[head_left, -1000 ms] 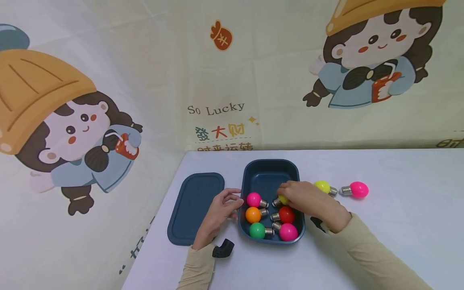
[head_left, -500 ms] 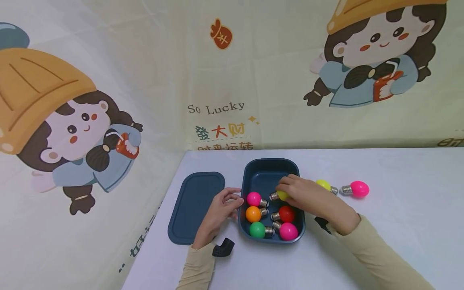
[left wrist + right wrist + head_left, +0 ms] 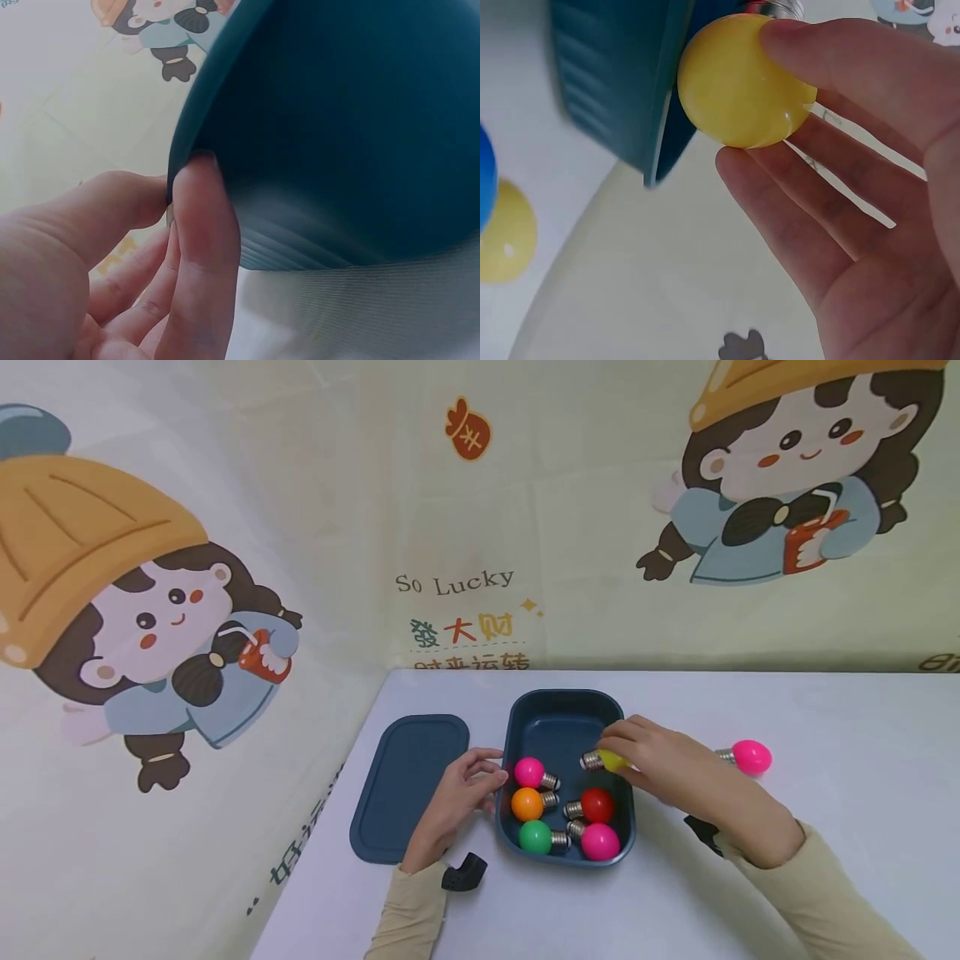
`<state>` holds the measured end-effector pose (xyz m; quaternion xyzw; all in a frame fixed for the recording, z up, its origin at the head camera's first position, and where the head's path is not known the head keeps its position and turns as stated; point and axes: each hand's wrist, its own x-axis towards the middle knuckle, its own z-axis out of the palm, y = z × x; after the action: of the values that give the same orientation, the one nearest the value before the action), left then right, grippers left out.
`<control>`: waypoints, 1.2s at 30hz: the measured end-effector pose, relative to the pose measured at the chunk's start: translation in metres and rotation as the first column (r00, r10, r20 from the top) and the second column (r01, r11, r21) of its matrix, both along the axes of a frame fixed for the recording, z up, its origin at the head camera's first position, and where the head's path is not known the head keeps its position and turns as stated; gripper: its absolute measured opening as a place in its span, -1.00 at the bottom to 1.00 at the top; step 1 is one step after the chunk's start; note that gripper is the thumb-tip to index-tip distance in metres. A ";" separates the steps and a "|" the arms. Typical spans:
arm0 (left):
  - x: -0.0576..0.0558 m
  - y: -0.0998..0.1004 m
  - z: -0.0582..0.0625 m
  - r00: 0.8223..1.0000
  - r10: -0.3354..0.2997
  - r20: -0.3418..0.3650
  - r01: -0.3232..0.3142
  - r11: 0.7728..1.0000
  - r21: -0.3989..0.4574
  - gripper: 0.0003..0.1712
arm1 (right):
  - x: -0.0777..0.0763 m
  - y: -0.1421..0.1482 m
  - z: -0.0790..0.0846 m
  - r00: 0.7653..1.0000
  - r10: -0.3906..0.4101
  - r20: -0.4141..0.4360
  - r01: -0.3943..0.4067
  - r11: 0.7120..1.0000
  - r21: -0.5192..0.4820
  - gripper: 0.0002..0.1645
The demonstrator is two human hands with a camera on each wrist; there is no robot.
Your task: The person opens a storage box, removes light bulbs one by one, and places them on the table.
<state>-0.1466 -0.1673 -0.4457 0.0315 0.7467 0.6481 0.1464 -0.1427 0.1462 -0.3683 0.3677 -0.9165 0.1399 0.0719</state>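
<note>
My right hand (image 3: pixel 678 772) pinches a yellow light bulb (image 3: pixel 612 761) by its round globe, above the right rim of a dark blue box (image 3: pixel 558 727). The bulb's metal screw base points left, over the inside of the box. In the right wrist view, thumb and fingertips hold the yellow globe (image 3: pixel 735 82) close to the box wall (image 3: pixel 615 75). At the left side, my left hand (image 3: pixel 463 789) grips the box rim; in the left wrist view the thumb and index finger (image 3: pixel 202 247) pinch the box wall (image 3: pixel 345 135) between them.
Inside the box lie pink (image 3: pixel 529 772), orange (image 3: pixel 527 804), green (image 3: pixel 536 837) and red (image 3: pixel 597 805) bulbs, plus another pink one (image 3: pixel 601 842). A flat blue lid (image 3: pixel 411 789) lies left. Right of the box are a pink bulb (image 3: pixel 752 758), a yellow globe (image 3: pixel 510 232) and a blue round thing (image 3: pixel 486 176).
My right hand has raised the yellow bulb from inside the box and carried it right, to the rim. The hand now covers the yellow bulb on the table. My left hand has stayed put.
</note>
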 end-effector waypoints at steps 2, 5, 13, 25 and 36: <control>0.000 0.000 -0.001 1.000 0.001 0.008 -0.001 1.000 0.004 -0.48 | 0.002 0.006 0.001 1.000 -0.013 -0.004 0.013 1.000 -0.005 -0.49; 0.000 0.001 -0.002 1.000 0.001 0.015 -0.001 1.000 0.007 -0.49 | 0.004 0.015 0.003 0.999 -0.033 -0.023 0.032 0.999 -0.020 -0.48; 0.001 0.001 0.000 1.000 0.000 0.009 0.000 1.000 0.018 -0.48 | 0.008 0.038 0.001 0.996 -0.033 -0.084 0.029 0.998 -0.054 -0.44; 0.002 0.004 0.002 1.000 -0.005 0.013 0.005 1.000 0.029 -0.48 | 0.020 0.077 -0.006 0.990 -0.111 -0.092 0.108 0.993 -0.038 -0.41; 0.002 0.004 0.000 1.000 0.007 0.002 -0.007 1.000 0.016 -0.49 | 0.026 0.104 -0.021 0.980 -0.117 -0.162 0.110 0.993 -0.047 -0.40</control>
<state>-0.1447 -0.1630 -0.4456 0.0296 0.7413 0.6547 0.1447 -0.1164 0.2499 -0.3891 0.3237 -0.9241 0.1220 0.1623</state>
